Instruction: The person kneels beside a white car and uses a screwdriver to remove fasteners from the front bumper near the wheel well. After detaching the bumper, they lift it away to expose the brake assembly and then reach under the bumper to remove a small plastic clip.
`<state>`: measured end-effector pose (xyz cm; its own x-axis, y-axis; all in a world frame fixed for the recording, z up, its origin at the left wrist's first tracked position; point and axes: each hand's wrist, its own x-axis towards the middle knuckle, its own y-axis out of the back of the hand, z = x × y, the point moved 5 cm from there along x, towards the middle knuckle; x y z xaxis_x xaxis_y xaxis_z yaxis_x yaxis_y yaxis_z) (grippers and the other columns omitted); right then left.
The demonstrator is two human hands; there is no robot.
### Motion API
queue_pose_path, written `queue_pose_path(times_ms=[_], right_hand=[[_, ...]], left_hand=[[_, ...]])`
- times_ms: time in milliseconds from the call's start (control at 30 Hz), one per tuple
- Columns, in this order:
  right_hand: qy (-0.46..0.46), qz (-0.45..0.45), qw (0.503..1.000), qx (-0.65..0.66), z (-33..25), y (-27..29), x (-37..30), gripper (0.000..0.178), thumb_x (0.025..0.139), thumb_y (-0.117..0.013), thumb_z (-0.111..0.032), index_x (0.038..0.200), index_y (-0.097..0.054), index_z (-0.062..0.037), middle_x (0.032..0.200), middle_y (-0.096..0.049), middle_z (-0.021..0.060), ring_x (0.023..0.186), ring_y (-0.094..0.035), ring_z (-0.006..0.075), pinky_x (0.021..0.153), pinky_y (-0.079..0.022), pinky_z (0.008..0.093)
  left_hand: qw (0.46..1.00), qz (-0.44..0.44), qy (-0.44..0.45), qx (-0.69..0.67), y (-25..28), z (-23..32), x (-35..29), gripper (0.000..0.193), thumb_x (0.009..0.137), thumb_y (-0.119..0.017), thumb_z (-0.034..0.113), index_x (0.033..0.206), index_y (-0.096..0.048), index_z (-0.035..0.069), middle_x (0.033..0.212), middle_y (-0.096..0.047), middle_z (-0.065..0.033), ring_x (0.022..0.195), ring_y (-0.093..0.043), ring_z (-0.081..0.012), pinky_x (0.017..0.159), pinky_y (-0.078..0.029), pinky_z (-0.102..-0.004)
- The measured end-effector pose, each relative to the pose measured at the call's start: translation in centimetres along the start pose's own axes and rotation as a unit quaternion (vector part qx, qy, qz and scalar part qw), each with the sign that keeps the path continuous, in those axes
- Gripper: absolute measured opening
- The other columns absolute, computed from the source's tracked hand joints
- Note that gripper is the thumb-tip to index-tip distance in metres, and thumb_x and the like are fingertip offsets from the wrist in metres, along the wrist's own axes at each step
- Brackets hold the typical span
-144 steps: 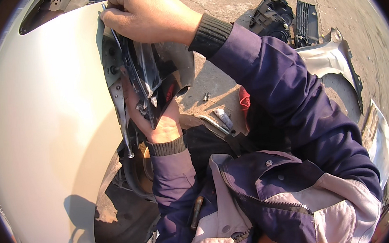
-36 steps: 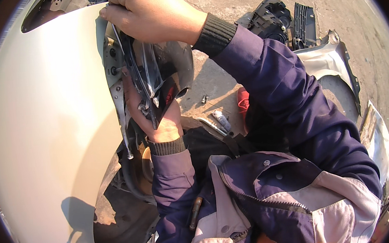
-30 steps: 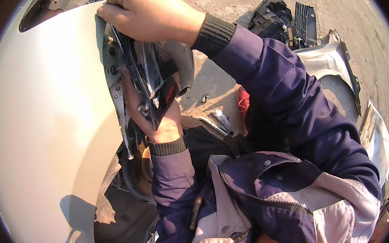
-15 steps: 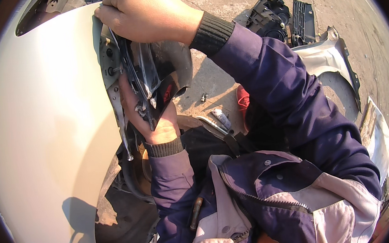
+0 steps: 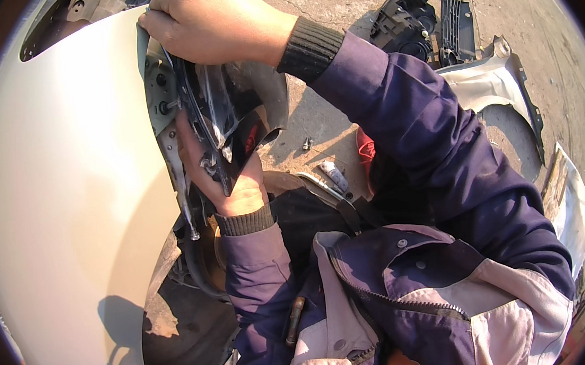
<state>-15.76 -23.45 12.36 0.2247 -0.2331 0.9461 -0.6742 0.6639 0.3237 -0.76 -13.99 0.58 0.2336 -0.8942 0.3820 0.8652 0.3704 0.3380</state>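
A car headlight (image 5: 221,119) with a dark housing and a glossy clear lens stands on edge beside the pale car fender (image 5: 55,175). My left hand (image 5: 237,187) cups its lower end from below, the fingers reaching up behind it. Above, my right hand (image 5: 212,22) is closed at the headlight's upper end, its fingertips against the fender's edge; what exactly they pinch is hidden. Between headlight and fender, a grey bracket (image 5: 162,96) with dark fasteners shows, and a bolt (image 5: 194,234) sticks out at the lower end of a metal strip.
Below the fender gapes the wheel arch (image 5: 184,338). On the concrete lie a black plastic housing (image 5: 404,23), a black grille piece (image 5: 456,29), a loose silver fender (image 5: 485,82) and a pale tube (image 5: 334,177). A red shoe (image 5: 366,152) is near my right sleeve.
Both hands and the headlight have shifted very slightly left in the picture. The grip of each hand looks the same.
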Motion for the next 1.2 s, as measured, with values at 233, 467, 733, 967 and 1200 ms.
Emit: queue_pose_path(times_ms=[233,467,733,967,1200], right_hand=[[-0.08,0.007,0.969,0.234,-1.3,1.9,0.7,0.008,0.095,-0.064,-0.01,0.095,-0.066,-0.0025,0.09,-0.065,0.0169,0.084,-0.069,0.0354,0.078,-0.054,0.0497],[-0.04,-0.064,0.984,0.16,-2.8,3.1,1.3,0.027,0.103,-0.074,-0.03,0.089,-0.079,-0.0072,0.075,-0.075,0.0135,0.07,-0.079,0.0306,0.067,-0.066,0.0428],[-0.023,-0.041,0.979,0.198,-2.9,3.5,1.2,0.029,0.104,-0.073,-0.03,0.088,-0.076,-0.0062,0.072,-0.073,0.0152,0.071,-0.078,0.0343,0.069,-0.064,0.0447],[-0.042,-0.04,0.975,0.214,-2.8,2.7,1.4,0.029,0.104,-0.074,-0.03,0.087,-0.076,-0.0067,0.073,-0.072,0.0146,0.071,-0.077,0.0348,0.069,-0.063,0.0448],[-0.032,-0.026,0.974,0.221,-3.4,2.9,1.2,0.031,0.104,-0.074,-0.031,0.085,-0.072,-0.0069,0.07,-0.07,0.0142,0.071,-0.076,0.0358,0.067,-0.063,0.0449]], left_hand=[[0.971,0.018,-0.114,0.208,0.0,2.8,-1.1,0.082,0.081,-0.094,0.003,0.153,-0.055,-0.003,0.139,-0.072,-0.0175,0.125,-0.07,-0.0296,0.107,-0.057,-0.0411],[0.993,-0.009,-0.09,0.074,-0.3,2.7,-0.4,0.071,0.09,-0.087,0.001,0.154,-0.056,-0.003,0.139,-0.072,-0.0135,0.124,-0.07,-0.0213,0.107,-0.057,-0.0364],[0.99,0.021,-0.09,0.103,-0.3,2.5,-1.0,0.079,0.083,-0.095,0.008,0.152,-0.058,-0.003,0.136,-0.074,-0.0168,0.124,-0.071,-0.0268,0.111,-0.054,-0.039],[0.968,0.02,-0.146,0.203,-0.2,2.7,-1.0,0.085,0.079,-0.097,0.009,0.153,-0.057,-0.003,0.138,-0.073,-0.0188,0.126,-0.071,-0.0297,0.11,-0.055,-0.0412],[0.993,0.0,-0.069,0.097,-0.5,1.7,-1.2,0.084,0.087,-0.092,0.007,0.159,-0.049,-0.003,0.145,-0.067,-0.0156,0.13,-0.068,-0.0254,0.112,-0.053,-0.0387]])
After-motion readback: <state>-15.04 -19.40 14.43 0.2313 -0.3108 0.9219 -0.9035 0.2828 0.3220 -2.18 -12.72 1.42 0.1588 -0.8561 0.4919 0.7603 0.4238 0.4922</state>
